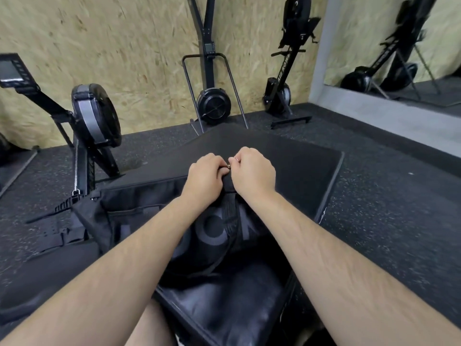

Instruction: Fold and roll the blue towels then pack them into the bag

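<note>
Between the forearms the black bag (217,236) lies across the pad (299,171), its long axis roughly left to right. Its right end is hidden under the forearm. At the bag's far edge the left hand (205,173) and right hand (252,173) curl tight, gripping it around a small brass zip pull (228,166). The fingertips are hidden.

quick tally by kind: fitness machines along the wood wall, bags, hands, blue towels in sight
fitness machines: 3 (left, middle, right; the mirror reflection not counted)
black bag: 1
hands: 2 (left hand, right hand)
blue towels: 0 in view
total: 6
</note>
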